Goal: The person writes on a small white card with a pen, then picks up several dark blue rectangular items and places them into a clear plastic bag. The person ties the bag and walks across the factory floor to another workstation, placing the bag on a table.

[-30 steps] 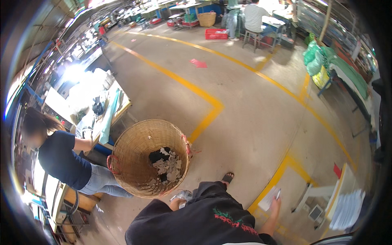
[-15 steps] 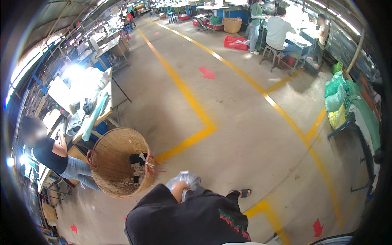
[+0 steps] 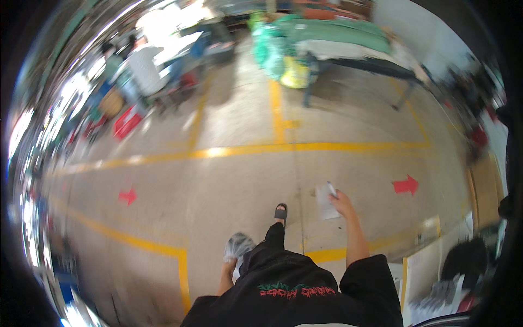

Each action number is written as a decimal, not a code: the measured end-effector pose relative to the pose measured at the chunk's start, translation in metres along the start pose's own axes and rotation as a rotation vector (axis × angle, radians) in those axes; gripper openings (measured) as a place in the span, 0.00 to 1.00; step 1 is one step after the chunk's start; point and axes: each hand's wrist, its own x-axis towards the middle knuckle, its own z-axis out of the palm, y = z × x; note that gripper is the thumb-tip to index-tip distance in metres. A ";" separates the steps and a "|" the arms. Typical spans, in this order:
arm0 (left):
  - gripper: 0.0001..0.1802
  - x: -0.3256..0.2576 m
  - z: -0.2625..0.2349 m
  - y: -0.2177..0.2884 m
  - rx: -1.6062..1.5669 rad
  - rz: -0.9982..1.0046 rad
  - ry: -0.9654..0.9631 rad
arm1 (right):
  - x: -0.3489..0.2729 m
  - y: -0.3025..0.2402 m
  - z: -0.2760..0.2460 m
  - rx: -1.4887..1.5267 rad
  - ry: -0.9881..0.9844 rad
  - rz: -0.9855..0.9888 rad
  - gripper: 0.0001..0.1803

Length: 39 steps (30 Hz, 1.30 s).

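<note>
My left hand (image 3: 229,267) is closed on a crumpled, see-through plastic bag (image 3: 238,245) with something greyish in it. The bag hangs beside my left leg, and most of those fingers are hidden behind it. Out to the right, my right hand (image 3: 342,203) grips a white sheet of paper (image 3: 326,205) together with a slim whitish pen (image 3: 332,188). The sheet hangs below the fingers, over the concrete floor. One foot in a dark sandal (image 3: 280,211) is forward between the two hands.
Yellow lines (image 3: 338,146) and red arrows (image 3: 406,186) mark the floor. Ahead stands a dark-legged table (image 3: 376,66) with green fabric, green and yellow sacks (image 3: 280,64) beside it. A white-topped partition (image 3: 430,267) is close at right. People (image 3: 144,68) sit far left near a red crate (image 3: 127,123).
My view has swung right, and the wicker basket has left the picture. My right hand with the paper and pen has come into sight. The bag stays in my left hand.
</note>
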 end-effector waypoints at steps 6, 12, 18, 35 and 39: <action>0.43 0.087 0.018 0.214 0.461 -0.033 -0.176 | 0.059 0.146 -0.016 -0.031 -0.026 0.566 0.28; 0.43 0.154 0.072 0.454 0.874 0.083 -0.265 | -0.116 0.261 0.057 0.854 0.449 1.247 0.20; 0.42 0.192 0.204 0.676 1.295 0.367 -0.331 | -0.095 0.264 0.043 0.436 0.284 1.330 0.13; 0.45 0.180 0.687 1.247 0.735 0.739 -0.223 | 0.643 0.471 -0.639 0.436 0.619 0.572 0.25; 0.46 0.172 0.815 1.360 0.943 0.649 -0.252 | 0.650 0.613 -0.628 0.215 0.443 0.998 0.29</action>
